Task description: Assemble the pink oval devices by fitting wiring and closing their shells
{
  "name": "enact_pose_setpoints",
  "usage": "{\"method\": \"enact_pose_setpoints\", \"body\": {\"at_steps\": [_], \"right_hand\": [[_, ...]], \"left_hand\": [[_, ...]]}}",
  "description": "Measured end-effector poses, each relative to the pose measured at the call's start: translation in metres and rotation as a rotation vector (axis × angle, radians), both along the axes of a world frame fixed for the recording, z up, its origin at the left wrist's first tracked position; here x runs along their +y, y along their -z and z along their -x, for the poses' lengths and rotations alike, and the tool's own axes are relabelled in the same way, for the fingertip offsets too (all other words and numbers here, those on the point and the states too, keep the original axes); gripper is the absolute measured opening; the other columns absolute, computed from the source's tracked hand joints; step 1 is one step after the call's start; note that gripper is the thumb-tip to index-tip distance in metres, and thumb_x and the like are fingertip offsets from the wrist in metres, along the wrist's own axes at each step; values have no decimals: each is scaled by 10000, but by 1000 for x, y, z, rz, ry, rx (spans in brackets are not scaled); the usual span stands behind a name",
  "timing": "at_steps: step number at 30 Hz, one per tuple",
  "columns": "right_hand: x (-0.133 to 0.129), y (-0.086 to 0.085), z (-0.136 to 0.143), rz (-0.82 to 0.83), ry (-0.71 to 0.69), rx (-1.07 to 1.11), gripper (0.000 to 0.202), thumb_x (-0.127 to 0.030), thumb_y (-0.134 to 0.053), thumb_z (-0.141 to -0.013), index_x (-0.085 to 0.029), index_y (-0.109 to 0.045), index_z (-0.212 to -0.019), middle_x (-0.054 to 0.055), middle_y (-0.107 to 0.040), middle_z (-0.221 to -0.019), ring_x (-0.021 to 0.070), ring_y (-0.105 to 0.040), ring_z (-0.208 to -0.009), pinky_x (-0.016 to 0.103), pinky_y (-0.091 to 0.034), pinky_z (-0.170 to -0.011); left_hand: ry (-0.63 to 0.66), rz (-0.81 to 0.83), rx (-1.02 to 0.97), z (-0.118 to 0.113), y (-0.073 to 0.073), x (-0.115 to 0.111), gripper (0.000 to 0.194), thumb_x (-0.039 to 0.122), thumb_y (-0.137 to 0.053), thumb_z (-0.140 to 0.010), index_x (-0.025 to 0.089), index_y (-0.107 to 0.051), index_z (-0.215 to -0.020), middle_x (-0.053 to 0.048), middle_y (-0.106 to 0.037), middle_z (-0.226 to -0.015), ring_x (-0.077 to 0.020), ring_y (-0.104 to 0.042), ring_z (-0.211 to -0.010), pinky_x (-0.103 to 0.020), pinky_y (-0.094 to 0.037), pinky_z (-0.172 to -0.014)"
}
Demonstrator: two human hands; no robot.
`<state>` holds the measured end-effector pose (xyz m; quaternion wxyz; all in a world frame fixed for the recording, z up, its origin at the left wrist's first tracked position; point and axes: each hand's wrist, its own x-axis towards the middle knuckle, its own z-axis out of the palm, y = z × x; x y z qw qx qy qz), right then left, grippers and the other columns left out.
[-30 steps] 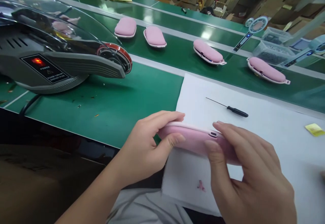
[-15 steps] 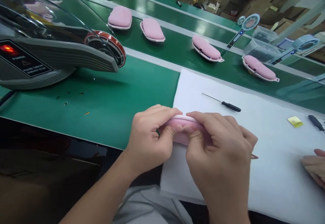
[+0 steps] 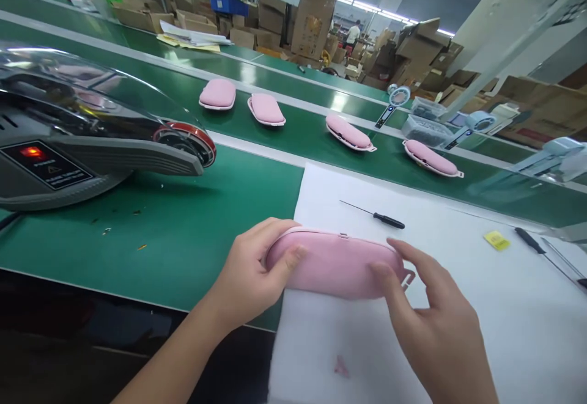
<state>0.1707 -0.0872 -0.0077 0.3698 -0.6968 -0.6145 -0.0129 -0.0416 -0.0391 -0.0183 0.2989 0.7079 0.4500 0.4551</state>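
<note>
An oblong pink padded shell point(image 3: 339, 266) with a pale rim and a slotted strap loop at its right end is held up above the white sheet. My left hand point(image 3: 259, 269) is closed around the left end, thumb on the pink face and fingers behind. At the right end, my right hand point(image 3: 426, 306) has its thumb on the face and its index finger at the upper edge, in a loose grip. A small dark slot shows in the middle of the top rim. The back of the shell is hidden.
A black-handled screwdriver point(image 3: 389, 220) lies on the white sheet point(image 3: 458, 318), with a yellow packet point(image 3: 496, 240) and more tools to the right. Several similar pink shells point(image 3: 266, 109) stand along the green bench behind. A grey machine point(image 3: 105, 153) with a lit power light is at left.
Both hands have moved apart along the shell, from pinching its middle to its two ends, so more pink face shows. The view has tilted up; another person's hand at right has left it.
</note>
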Motion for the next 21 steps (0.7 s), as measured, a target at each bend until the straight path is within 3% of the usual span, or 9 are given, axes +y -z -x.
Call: {"method": "enact_pose_setpoints", "body": {"at_steps": [5, 11, 21], "right_hand": [[-9, 28, -16, 81, -52, 391, 394, -494, -600, -831, -218, -627, -1111, 47, -693, -1043, 212, -664, -864, 263, -545, -655], [-12, 19, 3, 130, 2, 564, 376, -527, -558, -850, -257, -625, -1103, 15, -678, -1062, 211, -640, -921, 263, -536, -750], [-13, 26, -6, 136, -66, 646, 401, -534, -637, -788, -258, -682, -1076, 25, -702, -1026, 220, -668, -865, 238, -569, -701]], "left_hand": [[-69, -90, 41, -3, 1, 1, 223, 265, -586, -851, 219, -611, -1068, -3, -688, -988, -127, -626, -859, -207, -488, -723], [-88, -191, 57, -4, 1, 3, 133, 173, -579, -833, 246, -588, -944, 25, -655, -884, -124, -615, -810, -219, -487, -701], [-156, -260, 226, -7, 7, 4, 166, 178, -488, -886, 250, -539, -1026, 1, -610, -911, -132, -576, -813, -217, -459, -640]]}}
